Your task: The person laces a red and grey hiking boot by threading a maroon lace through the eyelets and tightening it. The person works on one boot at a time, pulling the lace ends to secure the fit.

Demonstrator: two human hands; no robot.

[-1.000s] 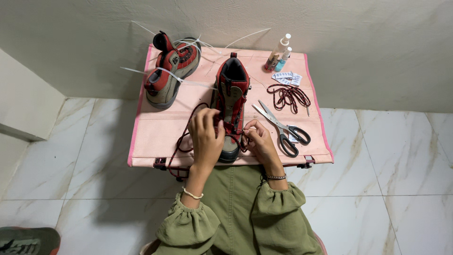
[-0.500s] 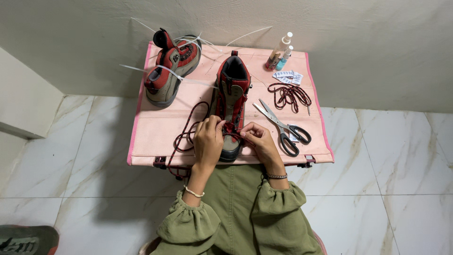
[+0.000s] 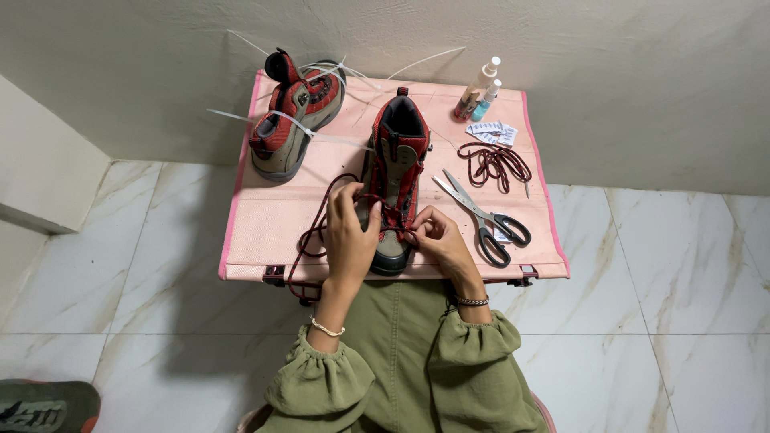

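A red and grey boot (image 3: 396, 160) stands on the pink folding table (image 3: 265, 232), toe toward me. A dark red lace (image 3: 317, 232) runs through its lower eyelets and loops off to the left. My left hand (image 3: 349, 240) pinches the lace at the left side of the boot's front. My right hand (image 3: 439, 240) grips the lace on the boot's right side. Both hands touch the boot near its toe.
A second boot (image 3: 293, 120) with white zip ties lies at the table's back left. Scissors (image 3: 481, 216) and a coiled dark lace (image 3: 493, 160) lie to the right, two small bottles (image 3: 479, 88) and small packets (image 3: 492, 132) at the back. A shoe (image 3: 44, 405) sits on the marble floor.
Both hands have shifted slightly on the lace at the boot's front; the loose loop on the left has changed shape. The boot stays in place.
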